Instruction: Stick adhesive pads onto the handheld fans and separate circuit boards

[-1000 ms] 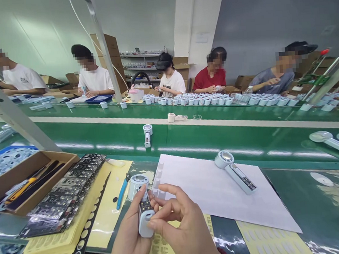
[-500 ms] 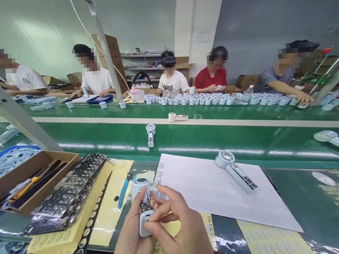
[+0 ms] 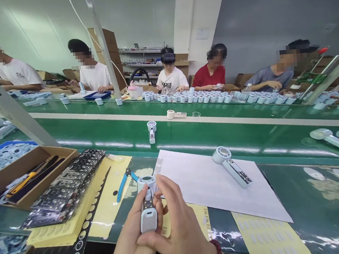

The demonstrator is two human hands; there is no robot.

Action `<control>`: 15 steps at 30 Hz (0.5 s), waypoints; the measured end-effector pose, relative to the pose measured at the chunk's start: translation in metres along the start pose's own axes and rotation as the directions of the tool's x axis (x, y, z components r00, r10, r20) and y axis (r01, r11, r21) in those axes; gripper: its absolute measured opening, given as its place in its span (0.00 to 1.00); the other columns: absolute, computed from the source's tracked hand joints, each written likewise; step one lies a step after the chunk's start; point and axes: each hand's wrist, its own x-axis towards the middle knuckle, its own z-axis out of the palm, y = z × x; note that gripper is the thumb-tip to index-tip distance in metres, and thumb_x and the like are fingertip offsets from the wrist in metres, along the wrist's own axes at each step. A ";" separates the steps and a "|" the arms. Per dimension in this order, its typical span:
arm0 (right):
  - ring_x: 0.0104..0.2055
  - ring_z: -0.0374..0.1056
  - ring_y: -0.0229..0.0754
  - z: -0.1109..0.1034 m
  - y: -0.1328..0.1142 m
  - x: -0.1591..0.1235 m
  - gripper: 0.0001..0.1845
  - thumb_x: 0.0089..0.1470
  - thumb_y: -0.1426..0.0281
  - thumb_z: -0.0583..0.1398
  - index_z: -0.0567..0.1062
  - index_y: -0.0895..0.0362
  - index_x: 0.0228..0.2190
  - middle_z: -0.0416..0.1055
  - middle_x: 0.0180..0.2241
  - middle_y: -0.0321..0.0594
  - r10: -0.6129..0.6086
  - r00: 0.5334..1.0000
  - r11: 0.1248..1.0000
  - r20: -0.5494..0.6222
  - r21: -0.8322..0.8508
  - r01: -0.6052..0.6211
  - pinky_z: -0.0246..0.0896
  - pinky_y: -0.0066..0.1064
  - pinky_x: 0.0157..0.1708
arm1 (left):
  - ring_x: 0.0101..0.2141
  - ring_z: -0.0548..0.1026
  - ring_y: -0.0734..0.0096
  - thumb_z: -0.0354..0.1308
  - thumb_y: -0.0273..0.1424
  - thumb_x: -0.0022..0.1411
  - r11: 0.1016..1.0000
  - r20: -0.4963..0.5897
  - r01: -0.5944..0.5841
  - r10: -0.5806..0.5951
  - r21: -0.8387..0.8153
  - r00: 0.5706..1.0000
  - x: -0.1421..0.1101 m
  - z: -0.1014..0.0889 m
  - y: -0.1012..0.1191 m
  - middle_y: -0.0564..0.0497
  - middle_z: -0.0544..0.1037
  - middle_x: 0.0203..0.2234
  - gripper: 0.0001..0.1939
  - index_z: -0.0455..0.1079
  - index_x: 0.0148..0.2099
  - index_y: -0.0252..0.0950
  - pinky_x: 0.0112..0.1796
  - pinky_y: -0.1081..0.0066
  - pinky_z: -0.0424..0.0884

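A light-blue handheld fan (image 3: 149,220) is held upright in my left hand (image 3: 133,232), its round head pointing away from me. Circuit board parts show along the handle, and its near end has a grey face with a small slot. My right hand (image 3: 182,223) curls around the fan's right side, fingertips against the handle and thumb below the near end. Just beyond the left hand lie blue-handled cutters (image 3: 122,187), partly behind the fan head. A second fan (image 3: 238,172), its handle's inside exposed, rests on a white sheet (image 3: 190,176).
Stacked circuit boards (image 3: 66,188) and a cardboard box (image 3: 69,153) of tools stand at left. Yellow sticker sheets (image 3: 245,216) lie at right. Across the green conveyor (image 3: 114,134), which carries another fan (image 3: 151,132), several co-workers sit behind rows of fan heads (image 3: 196,98).
My right thumb has slid off the handle's near end to below it, uncovering the grey face. The view has shifted slightly. The co-worker at far right has drawn back an outstretched arm.
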 end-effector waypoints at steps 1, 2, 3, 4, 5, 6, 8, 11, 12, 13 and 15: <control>0.63 0.62 0.57 -0.001 0.004 -0.003 0.51 0.46 0.62 0.72 0.56 0.47 0.65 0.54 0.68 0.47 -0.034 0.999 0.999 0.012 -0.016 0.034 0.70 0.42 0.54 | 0.18 0.74 0.77 0.50 0.23 0.69 0.999 -0.011 0.038 -0.038 -0.022 0.999 0.001 0.000 0.002 0.50 0.73 0.24 0.07 0.69 0.41 0.31 0.19 0.80 0.74; 0.62 0.63 0.57 -0.004 0.008 -0.006 0.50 0.48 0.62 0.71 0.55 0.47 0.66 0.54 0.67 0.47 -0.039 0.999 0.999 0.008 -0.016 0.039 0.72 0.41 0.52 | 0.18 0.74 0.77 0.50 0.23 0.69 0.997 -0.009 0.071 -0.072 -0.035 0.997 0.002 -0.002 0.005 0.50 0.73 0.24 0.07 0.69 0.41 0.30 0.20 0.80 0.74; 0.60 0.66 0.55 -0.007 0.014 -0.011 0.47 0.50 0.63 0.69 0.54 0.47 0.66 0.56 0.67 0.47 -0.017 1.000 1.000 -0.019 -0.017 0.017 0.74 0.40 0.48 | 0.18 0.74 0.78 0.51 0.23 0.68 0.996 0.000 0.081 -0.081 -0.024 0.997 0.003 -0.004 0.008 0.50 0.74 0.24 0.06 0.70 0.42 0.29 0.21 0.80 0.75; 0.56 0.69 0.53 -0.012 0.020 -0.015 0.43 0.53 0.65 0.66 0.55 0.47 0.65 0.58 0.65 0.48 0.027 0.997 0.999 -0.069 -0.028 -0.030 0.76 0.37 0.43 | 0.19 0.75 0.77 0.52 0.22 0.68 0.998 0.016 0.056 -0.056 0.017 0.998 0.005 -0.008 0.011 0.49 0.74 0.25 0.06 0.70 0.42 0.28 0.22 0.79 0.76; 0.53 0.72 0.51 -0.017 0.027 -0.021 0.38 0.56 0.66 0.63 0.57 0.47 0.64 0.62 0.63 0.48 0.080 0.989 0.995 -0.123 -0.053 -0.088 0.77 0.35 0.38 | 0.20 0.75 0.76 0.53 0.21 0.66 0.997 0.023 0.007 -0.009 0.080 1.000 0.006 -0.013 0.013 0.49 0.75 0.24 0.06 0.71 0.42 0.27 0.23 0.78 0.77; 0.50 0.73 0.49 -0.021 0.034 -0.026 0.31 0.59 0.68 0.60 0.60 0.47 0.62 0.65 0.60 0.47 0.131 0.977 0.985 -0.171 -0.092 -0.148 0.76 0.33 0.35 | 0.20 0.76 0.74 0.55 0.19 0.65 0.985 0.019 -0.058 0.055 0.162 0.998 0.008 -0.020 0.015 0.48 0.76 0.24 0.05 0.72 0.41 0.26 0.24 0.76 0.78; 0.44 0.75 0.47 -0.030 0.047 -0.038 0.19 0.61 0.68 0.57 0.70 0.49 0.54 0.70 0.54 0.46 0.192 0.956 0.952 -0.222 -0.196 -0.237 0.75 0.32 0.31 | 0.23 0.79 0.69 0.58 0.17 0.61 0.925 0.003 -0.181 0.191 0.334 0.982 0.011 -0.033 0.016 0.43 0.79 0.26 0.05 0.73 0.40 0.25 0.28 0.73 0.80; 0.42 0.75 0.47 -0.035 0.061 -0.051 0.08 0.62 0.69 0.57 0.76 0.51 0.42 0.73 0.47 0.44 0.202 0.963 0.902 -0.178 -0.349 -0.254 0.74 0.36 0.37 | 0.33 0.83 0.61 0.61 0.15 0.56 0.851 0.027 -0.260 0.279 0.456 0.960 0.014 -0.049 0.013 0.36 0.83 0.32 0.06 0.75 0.38 0.25 0.36 0.73 0.80; 0.43 0.74 0.47 -0.034 0.064 -0.053 0.07 0.61 0.69 0.58 0.76 0.52 0.40 0.73 0.45 0.43 0.197 0.969 0.886 -0.149 -0.396 -0.241 0.73 0.38 0.40 | 0.36 0.83 0.59 0.62 0.15 0.55 0.842 0.054 -0.277 0.285 0.464 0.957 0.015 -0.052 0.012 0.35 0.83 0.34 0.07 0.75 0.37 0.25 0.38 0.73 0.79; 0.43 0.74 0.48 -0.034 0.065 -0.054 0.07 0.61 0.70 0.58 0.76 0.52 0.39 0.74 0.44 0.43 0.190 0.975 0.871 -0.112 -0.439 -0.220 0.73 0.39 0.42 | 0.39 0.83 0.58 0.63 0.15 0.54 0.837 0.082 -0.288 0.283 0.465 0.956 0.017 -0.056 0.010 0.35 0.83 0.36 0.08 0.76 0.38 0.25 0.40 0.74 0.79; 0.44 0.73 0.49 -0.031 0.066 -0.052 0.07 0.62 0.72 0.58 0.77 0.53 0.37 0.75 0.42 0.43 0.178 0.983 0.846 -0.049 -0.503 -0.178 0.72 0.40 0.41 | 0.43 0.82 0.55 0.65 0.16 0.52 0.828 0.119 -0.293 0.269 0.477 0.956 0.020 -0.061 0.007 0.35 0.83 0.38 0.11 0.76 0.40 0.25 0.42 0.74 0.78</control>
